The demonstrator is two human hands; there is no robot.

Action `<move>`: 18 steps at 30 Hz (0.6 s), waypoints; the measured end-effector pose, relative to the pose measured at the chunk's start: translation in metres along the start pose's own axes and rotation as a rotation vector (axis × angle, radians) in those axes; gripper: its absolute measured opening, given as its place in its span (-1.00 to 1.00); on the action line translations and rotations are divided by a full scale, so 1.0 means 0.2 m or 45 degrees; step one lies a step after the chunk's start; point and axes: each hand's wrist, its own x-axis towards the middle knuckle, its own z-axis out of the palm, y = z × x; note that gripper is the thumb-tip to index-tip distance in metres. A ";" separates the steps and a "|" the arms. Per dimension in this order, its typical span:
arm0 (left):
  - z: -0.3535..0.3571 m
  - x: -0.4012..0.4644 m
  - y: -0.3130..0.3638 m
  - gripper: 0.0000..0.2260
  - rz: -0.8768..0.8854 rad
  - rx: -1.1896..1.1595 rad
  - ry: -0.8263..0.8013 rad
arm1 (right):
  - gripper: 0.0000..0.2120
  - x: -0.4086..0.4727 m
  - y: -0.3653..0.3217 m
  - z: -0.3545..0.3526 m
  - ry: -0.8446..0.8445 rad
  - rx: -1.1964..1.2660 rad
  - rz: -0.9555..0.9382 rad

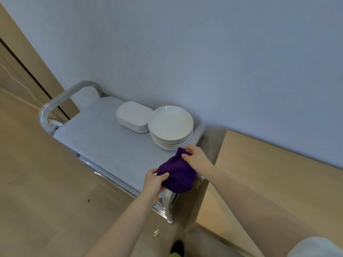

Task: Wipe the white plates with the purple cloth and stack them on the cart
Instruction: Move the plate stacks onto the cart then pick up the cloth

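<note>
So, you have the cloth gathered in both hands, plates stacked behind it.

Your soft, bunched purple cloth (177,176) sits over the near corner of the grey metal cart (104,145). Your left hand (155,180) pinches its near edge with curled fingers and thumb; your right hand (196,157) pinches the far tip. Just beyond stand a stack of round white plates (171,127) and, touching it, a stack of rounded-rectangular white dishes (134,116). Whether these are wiped already you can't judge; no plate is in hand.
</note>
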 end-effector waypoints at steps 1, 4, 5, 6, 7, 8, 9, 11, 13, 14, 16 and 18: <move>0.00 0.02 -0.02 -0.66 -0.001 0.095 0.012 | -0.75 0.01 0.02 0.01 0.027 -0.080 0.010; -0.01 0.06 -0.06 -0.64 0.051 0.409 0.003 | -0.71 0.03 0.07 0.04 0.122 -0.261 -0.005; -0.01 0.07 -0.07 -0.63 0.078 0.487 0.000 | -0.70 0.03 0.08 0.05 0.155 -0.293 -0.023; -0.01 0.08 -0.07 -0.62 0.102 0.561 -0.006 | -0.68 0.04 0.08 0.05 0.196 -0.322 -0.045; -0.01 0.09 -0.08 -0.60 0.118 0.644 -0.013 | -0.67 0.05 0.08 0.05 0.236 -0.350 -0.062; -0.01 0.09 -0.08 -0.57 0.136 0.762 -0.016 | -0.66 0.05 0.09 0.05 0.269 -0.377 -0.077; -0.01 0.10 -0.09 -0.54 0.164 0.914 0.000 | -0.65 0.06 0.09 0.05 0.289 -0.401 -0.087; -0.02 0.12 -0.10 -0.47 0.251 1.290 0.078 | -0.64 0.07 0.10 0.06 0.306 -0.422 -0.094; -0.01 0.11 -0.09 -0.42 0.378 1.613 0.141 | -0.64 0.09 0.11 0.07 0.331 -0.418 -0.098; 0.01 0.10 -0.09 -0.40 0.457 1.690 0.128 | -0.65 0.09 0.12 0.07 0.344 -0.423 -0.108; 0.06 0.10 -0.10 -0.36 0.593 1.716 0.037 | -0.65 0.08 0.13 0.08 0.380 -0.434 -0.143; 0.09 0.11 -0.11 -0.35 0.629 1.633 -0.047 | -0.64 0.07 0.15 0.10 0.435 -0.388 -0.154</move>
